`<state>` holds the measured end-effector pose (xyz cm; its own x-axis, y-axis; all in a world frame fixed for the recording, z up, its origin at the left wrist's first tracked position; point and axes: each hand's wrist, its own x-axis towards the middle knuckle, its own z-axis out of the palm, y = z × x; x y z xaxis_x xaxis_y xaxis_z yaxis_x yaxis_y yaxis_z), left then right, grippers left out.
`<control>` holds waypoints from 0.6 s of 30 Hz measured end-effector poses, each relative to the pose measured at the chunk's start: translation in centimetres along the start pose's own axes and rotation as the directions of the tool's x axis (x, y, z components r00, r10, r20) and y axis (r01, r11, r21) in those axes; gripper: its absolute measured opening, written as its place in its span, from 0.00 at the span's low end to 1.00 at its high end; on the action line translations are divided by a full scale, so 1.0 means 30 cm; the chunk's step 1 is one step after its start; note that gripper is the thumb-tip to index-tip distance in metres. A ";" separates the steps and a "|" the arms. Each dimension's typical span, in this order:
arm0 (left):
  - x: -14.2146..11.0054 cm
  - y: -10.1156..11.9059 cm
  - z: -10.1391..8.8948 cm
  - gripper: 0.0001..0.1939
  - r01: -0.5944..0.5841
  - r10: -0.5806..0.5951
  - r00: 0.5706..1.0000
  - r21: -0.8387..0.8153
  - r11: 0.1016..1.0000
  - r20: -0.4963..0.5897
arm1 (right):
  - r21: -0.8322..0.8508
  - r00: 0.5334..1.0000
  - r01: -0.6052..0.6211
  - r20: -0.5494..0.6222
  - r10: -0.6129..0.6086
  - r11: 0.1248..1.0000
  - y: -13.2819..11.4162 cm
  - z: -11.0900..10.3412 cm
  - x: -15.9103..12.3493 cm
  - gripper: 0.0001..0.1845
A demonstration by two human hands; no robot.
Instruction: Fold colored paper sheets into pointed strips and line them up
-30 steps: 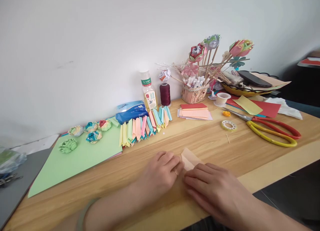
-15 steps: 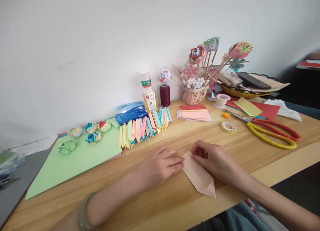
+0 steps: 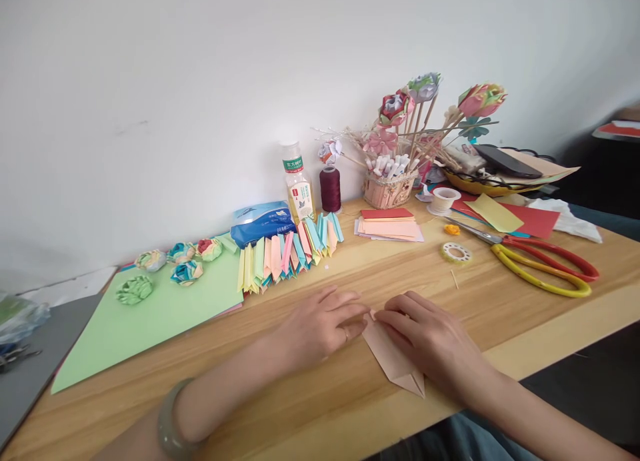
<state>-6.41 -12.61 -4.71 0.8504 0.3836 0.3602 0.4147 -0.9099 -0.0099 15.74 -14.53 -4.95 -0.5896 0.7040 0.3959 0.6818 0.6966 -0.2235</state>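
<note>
A pale pink paper strip (image 3: 387,354) lies aslant on the wooden table, its near end folded to a point. At its far end, my left hand (image 3: 325,324) holds the corner with the fingertips, the fingers long and the thumb mostly hidden. My right hand (image 3: 433,344) has its bent fingers pressed together on a small folded flap at that same end, and it covers the paper's right edge.
Folded paper pieces (image 3: 287,254) stand in a row behind my hands. Paper flowers (image 3: 186,272) sit on green sheets (image 3: 150,328) at left. Large scissors (image 3: 540,261), a tape roll (image 3: 456,252), a toothpick (image 3: 455,279) and stacked paper strips (image 3: 390,228) lie at right.
My right hand has turned over the far end of the paper, its fingers now lower and flatter on a folded corner. My left hand stays almost in place.
</note>
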 end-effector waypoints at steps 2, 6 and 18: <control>0.003 -0.002 0.002 0.18 -0.011 0.011 1.000 -0.013 1.000 -0.001 | 0.000 0.998 0.055 -0.005 -0.055 0.998 0.000 -0.004 -0.003 0.11; 0.000 -0.015 0.014 0.18 -0.043 0.044 0.998 -0.022 0.999 0.047 | 0.022 0.994 0.102 0.038 -0.103 0.995 0.008 -0.017 0.003 0.10; -0.004 -0.036 0.020 0.20 -0.092 0.097 0.987 -0.041 0.995 0.131 | 0.006 0.976 0.178 0.127 -0.177 0.984 0.030 -0.036 0.009 0.14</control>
<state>-6.77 -11.58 -5.29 0.9216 0.3109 0.2323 0.3207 -0.9472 -0.0045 16.65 -13.86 -4.08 -0.7509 0.5815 0.3129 0.5637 0.8113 -0.1550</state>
